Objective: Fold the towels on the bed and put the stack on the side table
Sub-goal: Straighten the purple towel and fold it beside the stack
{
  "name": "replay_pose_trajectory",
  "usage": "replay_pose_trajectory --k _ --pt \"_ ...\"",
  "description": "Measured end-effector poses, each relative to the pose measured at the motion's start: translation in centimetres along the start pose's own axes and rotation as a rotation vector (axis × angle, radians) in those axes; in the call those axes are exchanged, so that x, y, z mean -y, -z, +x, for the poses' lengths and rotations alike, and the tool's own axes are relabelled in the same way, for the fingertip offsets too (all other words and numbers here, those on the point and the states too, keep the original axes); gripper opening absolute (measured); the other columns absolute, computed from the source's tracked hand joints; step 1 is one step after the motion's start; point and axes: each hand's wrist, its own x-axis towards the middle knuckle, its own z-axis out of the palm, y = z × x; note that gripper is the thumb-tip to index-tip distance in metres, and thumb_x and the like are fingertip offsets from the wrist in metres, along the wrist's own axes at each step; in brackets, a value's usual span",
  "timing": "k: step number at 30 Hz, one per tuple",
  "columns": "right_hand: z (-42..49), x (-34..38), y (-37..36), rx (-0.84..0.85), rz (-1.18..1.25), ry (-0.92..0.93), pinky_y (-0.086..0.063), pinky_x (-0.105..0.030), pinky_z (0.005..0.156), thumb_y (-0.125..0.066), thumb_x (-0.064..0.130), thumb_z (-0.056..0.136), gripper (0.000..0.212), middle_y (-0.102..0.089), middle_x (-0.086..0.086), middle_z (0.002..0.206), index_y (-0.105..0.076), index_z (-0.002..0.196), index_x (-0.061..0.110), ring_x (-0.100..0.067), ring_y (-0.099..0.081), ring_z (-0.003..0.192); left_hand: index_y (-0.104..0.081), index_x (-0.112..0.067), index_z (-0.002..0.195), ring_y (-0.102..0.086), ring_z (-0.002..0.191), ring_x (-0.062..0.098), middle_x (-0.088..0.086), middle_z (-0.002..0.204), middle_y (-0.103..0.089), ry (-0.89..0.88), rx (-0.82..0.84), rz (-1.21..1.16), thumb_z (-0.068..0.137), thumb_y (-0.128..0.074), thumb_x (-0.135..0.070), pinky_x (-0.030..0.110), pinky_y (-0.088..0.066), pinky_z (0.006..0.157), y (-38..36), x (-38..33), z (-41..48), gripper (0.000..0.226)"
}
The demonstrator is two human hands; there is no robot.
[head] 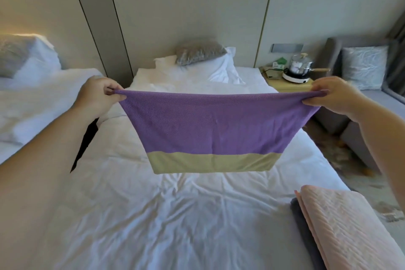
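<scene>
Towel in hand: purple towel (215,126) with a pale yellow-green band along its lower edge, hanging in the air above the bed (153,215), clear of the sheet.
Long axis: runs left to right, stretched taut between the two hands; the cloth drops straight down from that top edge (it appears already doubled, though the layers cannot be counted).
Left hand (98,95): fingers closed, pinching the top left corner.
Right hand (331,97): fingers closed, pinching the top right corner; both hands sit level, equally near the towel.
Next move, judged: bring the corners together or lay the towel flat for another fold.
Finished stack: pink folded towel (350,230) over a dark grey one (303,226), on the bed's near right corner.
Side worktop (287,87): right of the bedhead, well apart from the stack, partly occupied by a kettle on a hotplate (299,70).
</scene>
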Motion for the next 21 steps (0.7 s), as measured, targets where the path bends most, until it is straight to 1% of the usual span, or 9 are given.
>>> replay_pose_trajectory --k 2,3,6,9,11,13,17,20,21 --pt "-1.0 -0.4 -0.3 0.151 0.159 -0.095 -0.046 -0.031 0.074 -0.076 0.013 0.078 0.013 -0.065 -0.008 0.087 -0.068 0.087 0.010 -0.024 -0.057 0.085 -0.065 -0.015 0.086 -0.059 0.084 0.016 0.005 0.091 -0.067 0.034 0.066 -0.113 0.082 -0.070 -0.004 0.020 -0.043 0.083 0.7 1.0 -0.9 0.013" --pt "-1.4 -0.7 -0.7 0.209 0.225 -0.121 -0.046 -0.027 0.071 -0.074 0.010 0.080 0.012 -0.064 -0.009 0.085 -0.066 0.089 0.007 -0.022 -0.056 0.080 -0.065 -0.017 0.086 -0.060 0.084 0.015 0.003 0.088 -0.069 0.065 0.101 -0.177 0.084 -0.069 -0.005 0.026 -0.044 0.086 0.9 1.6 -1.4 0.014" --pt "-2.0 -1.6 -2.3 0.299 0.437 -0.242 -0.055 -0.024 0.069 -0.068 0.006 0.083 0.015 -0.062 -0.011 0.086 -0.062 0.097 0.003 -0.020 -0.057 0.079 -0.062 -0.022 0.085 -0.061 0.074 0.008 -0.006 0.076 -0.068 0.140 0.214 -0.355 0.089 -0.063 -0.005 0.020 -0.050 0.077 0.5 3.5 -2.9 0.017" --pt "-1.9 -2.4 -4.2 0.363 0.596 -0.337 -0.056 -0.030 0.071 -0.064 0.011 0.085 0.014 -0.065 -0.008 0.087 -0.064 0.099 0.007 -0.020 -0.062 0.080 -0.061 -0.020 0.085 -0.064 0.068 0.004 -0.007 0.074 -0.067 0.260 0.260 -0.585 0.093 -0.053 0.000 0.017 -0.055 0.063 -0.5 5.2 -3.3 0.023" --pt "-1.1 -2.8 -5.6 0.353 0.716 -0.377 -0.056 -0.027 0.062 -0.065 0.014 0.084 0.015 -0.071 -0.005 0.084 -0.068 0.097 0.009 -0.016 -0.068 0.075 -0.060 -0.019 0.085 -0.063 0.062 0.003 -0.008 0.071 -0.066 0.324 0.256 -0.680 0.094 -0.050 0.001 0.017 -0.053 0.057 -1.5 6.0 -2.7 0.024" --pt "0.4 -3.1 -7.4 0.306 0.791 -0.436 -0.056 -0.024 0.060 -0.065 0.014 0.085 0.015 -0.073 -0.006 0.084 -0.070 0.098 0.010 -0.015 -0.070 0.074 -0.060 -0.020 0.085 -0.061 0.058 0.001 -0.009 0.067 -0.064 0.391 0.244 -0.716 0.093 -0.050 -0.001 0.014 -0.050 0.052 -3.2 6.7 -1.6 0.023" --pt "4.4 -4.5 -14.1 0.230 0.711 -0.561 -0.052 -0.030 0.072 -0.068 0.017 0.086 0.011 -0.070 -0.007 0.087 -0.071 0.096 0.013 -0.020 -0.064 0.080 -0.061 -0.022 0.084 -0.057 0.065 0.005 -0.003 0.077 -0.060 0.520 0.214 -0.629 0.092 -0.056 -0.005 0.014 -0.049 0.053 -9.8 9.6 1.7 0.019" --pt "7.2 -7.1 -22.6 0.138 0.578 -0.563 -0.046 -0.027 0.062 -0.069 0.020 0.086 0.012 -0.063 -0.008 0.085 -0.066 0.094 0.011 -0.022 -0.057 0.075 -0.060 -0.020 0.082 -0.055 0.071 0.012 0.005 0.082 -0.060 0.583 0.162 -0.496 0.092 -0.058 -0.006 0.014 -0.050 0.054 -17.9 14.3 3.5 0.018" --pt "7.7 -8.1 -25.8 0.089 0.521 -0.547 -0.043 -0.025 0.058 -0.068 0.020 0.087 0.016 -0.061 -0.009 0.086 -0.063 0.098 0.010 -0.023 -0.055 0.075 -0.060 -0.018 0.083 -0.056 0.074 0.017 0.010 0.086 -0.061 0.591 0.144 -0.438 0.092 -0.059 -0.006 0.019 -0.051 0.059 -20.9 16.2 3.8 0.015"
